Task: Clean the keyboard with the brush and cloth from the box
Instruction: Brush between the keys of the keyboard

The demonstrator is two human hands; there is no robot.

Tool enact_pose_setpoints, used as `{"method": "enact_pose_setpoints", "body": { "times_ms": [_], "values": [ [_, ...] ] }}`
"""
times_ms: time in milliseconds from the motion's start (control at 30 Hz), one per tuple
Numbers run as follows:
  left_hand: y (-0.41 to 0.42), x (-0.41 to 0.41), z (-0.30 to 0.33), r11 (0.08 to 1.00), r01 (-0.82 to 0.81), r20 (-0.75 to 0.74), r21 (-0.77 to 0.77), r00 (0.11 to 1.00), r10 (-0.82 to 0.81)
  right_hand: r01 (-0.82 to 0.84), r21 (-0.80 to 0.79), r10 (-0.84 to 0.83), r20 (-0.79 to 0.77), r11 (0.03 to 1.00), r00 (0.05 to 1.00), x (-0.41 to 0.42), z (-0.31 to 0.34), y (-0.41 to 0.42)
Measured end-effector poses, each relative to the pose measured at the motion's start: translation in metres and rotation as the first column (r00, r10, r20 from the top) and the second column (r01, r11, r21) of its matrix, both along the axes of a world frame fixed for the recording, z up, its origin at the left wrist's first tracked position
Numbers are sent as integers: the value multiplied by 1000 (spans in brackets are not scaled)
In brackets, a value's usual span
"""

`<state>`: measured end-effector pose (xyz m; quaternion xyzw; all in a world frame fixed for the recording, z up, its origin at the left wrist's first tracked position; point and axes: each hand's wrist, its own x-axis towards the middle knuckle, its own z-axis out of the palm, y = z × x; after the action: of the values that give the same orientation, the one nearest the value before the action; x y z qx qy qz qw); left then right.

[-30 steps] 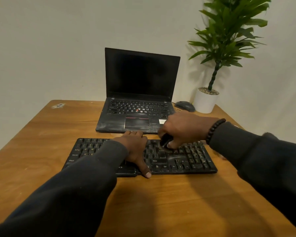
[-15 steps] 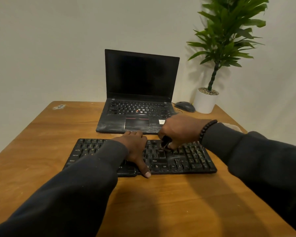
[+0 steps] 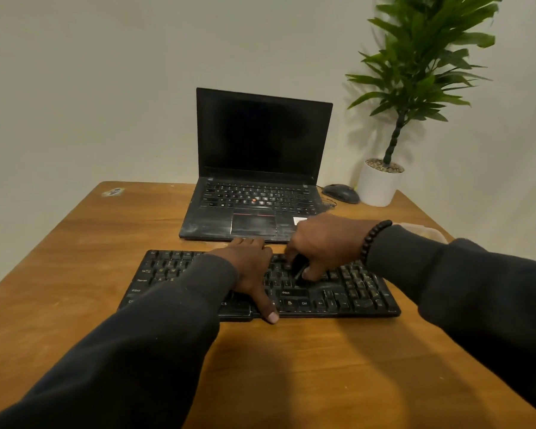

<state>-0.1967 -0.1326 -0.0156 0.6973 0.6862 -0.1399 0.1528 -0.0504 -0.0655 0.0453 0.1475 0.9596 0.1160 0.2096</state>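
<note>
Change: right hand [image 3: 325, 244] has slid a touch leftward along the keys since a second ago, brush [image 3: 299, 267] going with it; left hand [image 3: 249, 269] hasn't budged.
Step in hand: brushing, I'd say — the cloth stage looks yet to come, and no cloth shows here.
Right hand: fingers curled down and clamped on the brush, a small dark thing poking out beneath them, its tip on the keys right of the keyboard's middle.
Left hand: spread flat over the centre keys, fingers reaching the far edge, thumb hooked over the near edge — pinning the board, not gripping it.
Keyboard: keyboard [image 3: 353, 292] lies mid-surface [image 3: 75, 274], just in front of the laptop [image 3: 254, 187].
Long axis: runs left to right, parallel to the near edge of the surface; key legends face the person.
Brush heading: slants down towards the near edge, tip on the keys; most of it is hidden in the hand, so its full length I can't call.
Next move: probably short strokes along the rows towards the right end, which looks dusty; the steadying hand will have to shift for the covered keys.
Box: pale container [image 3: 427, 232] peeks behind the right sleeve, near the right edge.
</note>
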Motion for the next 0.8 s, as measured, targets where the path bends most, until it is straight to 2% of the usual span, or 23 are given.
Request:
{"method": "enact_pose_setpoints", "body": {
  "times_ms": [67, 100, 233, 333, 400, 533, 600, 700, 800],
  "values": [
    [2, -2, -2, 1000, 8, 4, 4, 1000, -8, -51, -110, 57, 60, 993, 997, 6, 1, -14],
    [2, -2, -3, 1000, 10, 8, 6, 1000, -10, -75, -113, 83, 70, 991, 994, 7, 1, -17],
    [1, -2, -1, 1000, 13, 4, 4, 1000, -13, 27, 85, -26, -12, 996, 1000, -2, -1, 1],
    [-2, 0, 1, 1000, 5, -1, 3, 1000, -5, 25, 193, -14, -58, 981, 998, -9, -7, 6],
    [-2, -1, 1, 1000, 7, 7, 4, 1000, -7, 1, 141, 6, -52, 990, 999, -7, -7, -4],
    [-1, -1, -1, 1000, 13, 15, 17, 1000, -13, -105, -99, 113, 77, 990, 991, 5, 5, -26],
    [0, -1, 0, 1000, 13, 5, 10, 1000, -13, -102, -42, 105, 87, 994, 991, 3, 6, -22],
    [-1, 0, 0, 1000, 18, -13, 8, 1000, -18, -47, 176, 41, 38, 983, 998, -8, 3, -3],
    [-2, -1, -1, 1000, 12, -7, 9, 1000, -12, -4, 226, 6, -7, 974, 1000, -10, -3, 9]
  ]
}}
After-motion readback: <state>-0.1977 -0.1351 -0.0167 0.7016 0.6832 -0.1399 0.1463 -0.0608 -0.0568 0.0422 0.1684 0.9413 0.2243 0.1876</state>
